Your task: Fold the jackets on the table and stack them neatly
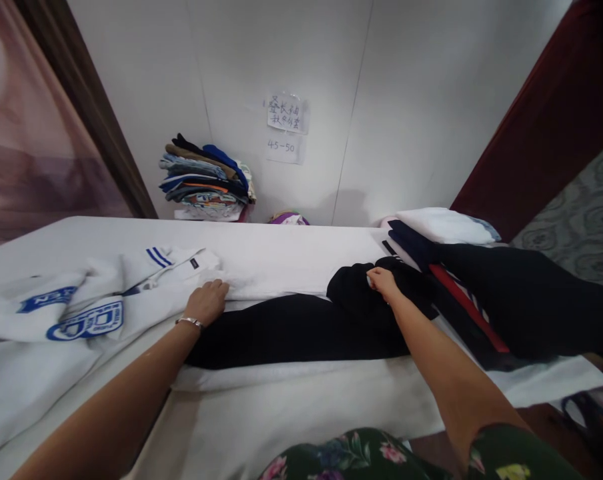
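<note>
A black garment (291,333) lies stretched across the white table in front of me, bunched up at its right end. My right hand (382,283) pinches the bunched part between thumb and fingers. At the garment's upper left corner is my left hand (207,301), fingers curled down and closed on the cloth; the fingertips are hidden. A bracelet circles my left wrist. Just left of that hand, a white jacket (146,307) with blue lettering and blue striped trim lies loosely spread.
A white table (281,257) stands against a pale wall bearing handwritten paper notes (284,123). Folded clothes (204,177) are piled behind its left half. At the right lies a heap of dark, red and white clothes (526,293). Curtains hang at both sides.
</note>
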`<state>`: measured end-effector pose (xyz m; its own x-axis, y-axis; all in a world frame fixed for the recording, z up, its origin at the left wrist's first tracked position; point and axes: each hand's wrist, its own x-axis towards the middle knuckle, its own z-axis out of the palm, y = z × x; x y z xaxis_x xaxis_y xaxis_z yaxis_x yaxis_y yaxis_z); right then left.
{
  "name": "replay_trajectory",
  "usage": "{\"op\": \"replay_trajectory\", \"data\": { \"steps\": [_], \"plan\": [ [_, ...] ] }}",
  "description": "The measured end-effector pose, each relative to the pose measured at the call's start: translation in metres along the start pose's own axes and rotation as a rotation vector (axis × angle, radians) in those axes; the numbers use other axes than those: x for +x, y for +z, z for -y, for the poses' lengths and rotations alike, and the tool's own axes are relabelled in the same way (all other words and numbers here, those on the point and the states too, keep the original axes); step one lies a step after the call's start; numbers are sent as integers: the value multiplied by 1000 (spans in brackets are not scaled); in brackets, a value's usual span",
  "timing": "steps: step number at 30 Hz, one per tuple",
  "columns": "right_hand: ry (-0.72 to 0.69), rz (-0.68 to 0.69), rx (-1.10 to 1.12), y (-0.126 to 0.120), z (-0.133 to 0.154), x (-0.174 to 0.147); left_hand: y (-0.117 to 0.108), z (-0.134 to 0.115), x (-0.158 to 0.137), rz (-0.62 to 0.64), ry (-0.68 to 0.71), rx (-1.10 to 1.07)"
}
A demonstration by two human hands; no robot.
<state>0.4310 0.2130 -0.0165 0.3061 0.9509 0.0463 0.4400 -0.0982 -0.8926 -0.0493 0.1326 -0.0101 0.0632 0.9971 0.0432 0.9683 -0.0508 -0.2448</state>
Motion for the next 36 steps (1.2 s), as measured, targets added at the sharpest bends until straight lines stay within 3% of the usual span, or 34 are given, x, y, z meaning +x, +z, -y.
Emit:
{"op": "replay_trajectory", "data": {
  "steps": [6, 15, 21, 25, 30, 33, 36],
  "plan": [
    [34, -85, -27, -25, -29, -24, 1, 0, 2, 7, -14, -16],
    [11, -33, -210, 5, 1, 24, -3, -2, -1, 13, -30, 1],
    [36, -23, -419, -17, -21, 5, -2, -2, 1, 22, -62, 0],
    [89, 58, -591, -24, -34, -6, 4, 2, 8, 26, -67, -88],
    [94, 106, -740, -26, -23, -9, 12, 21, 11, 36, -12, -274],
    [-57, 111, -810, -24, -10, -10, 3, 35, 10, 145, -52, -433],
    [-402, 149, -808, -9, 2, -7, -10, 39, 11, 141, -186, -511]
  ]
}}
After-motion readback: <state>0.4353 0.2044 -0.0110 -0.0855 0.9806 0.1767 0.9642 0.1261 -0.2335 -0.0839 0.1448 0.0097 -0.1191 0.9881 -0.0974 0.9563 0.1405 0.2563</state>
